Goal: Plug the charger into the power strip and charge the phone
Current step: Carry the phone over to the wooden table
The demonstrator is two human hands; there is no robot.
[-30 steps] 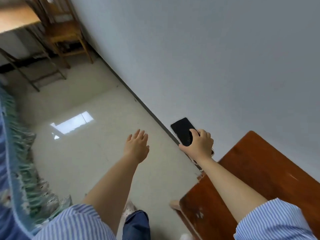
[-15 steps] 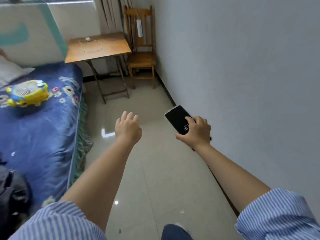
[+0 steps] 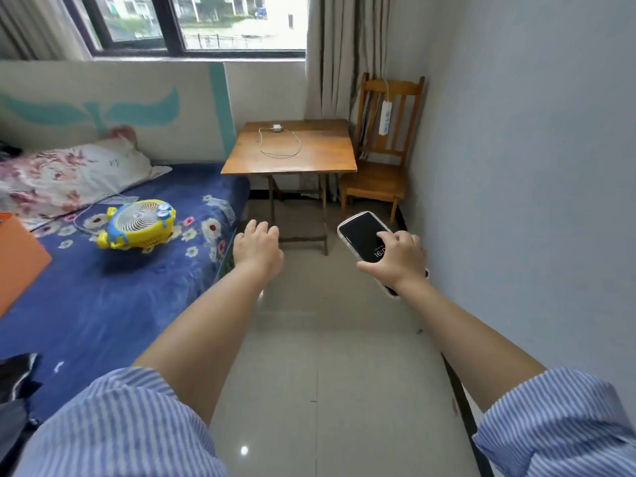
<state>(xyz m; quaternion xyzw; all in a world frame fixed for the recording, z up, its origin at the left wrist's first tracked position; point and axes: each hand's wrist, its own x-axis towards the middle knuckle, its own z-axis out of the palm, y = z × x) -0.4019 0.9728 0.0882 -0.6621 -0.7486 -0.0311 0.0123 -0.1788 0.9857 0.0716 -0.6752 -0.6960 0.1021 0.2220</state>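
Observation:
My right hand [image 3: 395,258] grips a black phone [image 3: 364,234] in a pale case, screen up and lit, held out over the floor near the right wall. My left hand [image 3: 257,247] hangs empty beside it, fingers loosely curled and slightly apart. Far ahead, a white charger [image 3: 276,128] with its looped cable [image 3: 279,146] lies on a small wooden table [image 3: 316,156]. A white power strip [image 3: 385,122] hangs on the back of a wooden chair [image 3: 378,180] to the right of the table.
A bed with a blue flowered cover [image 3: 103,297] fills the left side, with a yellow fan [image 3: 137,223] and a pillow [image 3: 69,173] on it. The grey wall [image 3: 533,201] runs along the right. Tiled floor [image 3: 327,339] leads to the table under the window.
The view has swung up and left from the wall and floor to the table, chair and window. Both arms stay stretched forward, and the phone stays in my right hand.

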